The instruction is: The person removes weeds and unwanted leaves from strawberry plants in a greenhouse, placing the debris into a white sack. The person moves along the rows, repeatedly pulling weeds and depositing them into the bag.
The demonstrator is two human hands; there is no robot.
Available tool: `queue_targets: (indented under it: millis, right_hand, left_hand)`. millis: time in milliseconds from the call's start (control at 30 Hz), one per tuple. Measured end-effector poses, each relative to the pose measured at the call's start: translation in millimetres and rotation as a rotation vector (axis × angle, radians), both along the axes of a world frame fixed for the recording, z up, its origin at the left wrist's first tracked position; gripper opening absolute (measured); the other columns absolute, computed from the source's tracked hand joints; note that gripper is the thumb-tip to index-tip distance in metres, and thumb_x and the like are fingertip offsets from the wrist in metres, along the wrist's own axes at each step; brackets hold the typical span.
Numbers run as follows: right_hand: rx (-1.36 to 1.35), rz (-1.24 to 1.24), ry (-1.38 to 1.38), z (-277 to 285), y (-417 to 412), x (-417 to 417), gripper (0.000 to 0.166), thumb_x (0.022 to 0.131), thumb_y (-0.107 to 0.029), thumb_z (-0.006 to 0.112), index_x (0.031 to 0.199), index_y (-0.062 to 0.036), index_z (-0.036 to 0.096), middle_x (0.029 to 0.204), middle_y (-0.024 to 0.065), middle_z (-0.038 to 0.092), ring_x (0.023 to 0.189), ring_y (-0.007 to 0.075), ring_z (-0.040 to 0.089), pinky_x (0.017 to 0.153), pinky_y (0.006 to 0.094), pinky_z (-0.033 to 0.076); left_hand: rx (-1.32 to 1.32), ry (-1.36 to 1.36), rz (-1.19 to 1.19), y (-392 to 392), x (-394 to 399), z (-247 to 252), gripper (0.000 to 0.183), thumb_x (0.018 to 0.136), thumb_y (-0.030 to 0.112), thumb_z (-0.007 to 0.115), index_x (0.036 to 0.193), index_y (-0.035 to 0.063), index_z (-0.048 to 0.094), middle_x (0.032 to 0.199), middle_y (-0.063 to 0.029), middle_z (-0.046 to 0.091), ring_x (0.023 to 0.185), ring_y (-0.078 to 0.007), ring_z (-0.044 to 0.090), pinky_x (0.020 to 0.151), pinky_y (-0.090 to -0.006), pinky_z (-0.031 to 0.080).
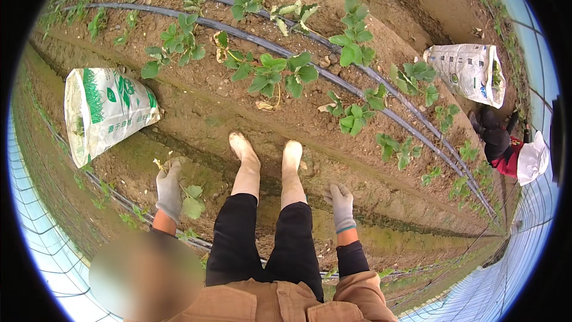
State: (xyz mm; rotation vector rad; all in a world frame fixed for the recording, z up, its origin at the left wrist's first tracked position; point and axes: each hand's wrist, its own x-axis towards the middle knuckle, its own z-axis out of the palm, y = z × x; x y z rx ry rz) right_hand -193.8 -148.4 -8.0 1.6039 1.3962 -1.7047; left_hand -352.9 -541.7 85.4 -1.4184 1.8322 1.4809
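My left hand, in a pale grey work glove, is closed around picked strawberry stems. Their pale cut ends stick out past my fingers, and a green strawberry leaf hangs on the other side of the hand. Lower right of my boots, my right hand wears a matching glove; its fingers are slightly curled and apart, with nothing visible in them. Before me, strawberry plants grow along a soil bed. Some of their leaves are dry and brown.
Two black drip hoses run along the bed. To the left lies an open white woven bag with green print; another bag lies far right, near a crouching person. My pale boots stand in the furrow.
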Motion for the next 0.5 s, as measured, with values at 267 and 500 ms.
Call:
queue_targets:
  millis: [267, 500]
  right_hand:
    - [0.098, -0.039, 0.091, 1.3, 38.3, -4.1, 0.026, 0.089, -0.019, 0.057, 0.104, 0.0016, 0.061, 0.088, 0.0046, 0.064, 0.073, 0.0104, 0.059, 0.066, 0.0235, 0.048]
    - [0.353, 0.239, 0.243, -6.0, 82.5, -31.3, 0.024, 0.088, -0.016, 0.058, 0.102, 0.0022, 0.063, 0.081, 0.0015, 0.063, 0.071, 0.0062, 0.052, 0.064, 0.0216, 0.044]
  left_hand:
    - [0.303, 0.022, -0.048, 87.0, 2.9, -2.3, 0.028, 0.095, 0.028, 0.046, 0.105, 0.0051, 0.058, 0.058, 0.0084, 0.034, 0.045, -0.0026, 0.03, 0.037, -0.0191, 0.023]
    - [0.343, 0.001, -0.062, 120.6, 9.2, 7.1, 0.029, 0.095, 0.027, 0.045, 0.107, 0.0029, 0.057, 0.058, 0.0064, 0.036, 0.045, -0.0037, 0.033, 0.037, -0.0199, 0.027]
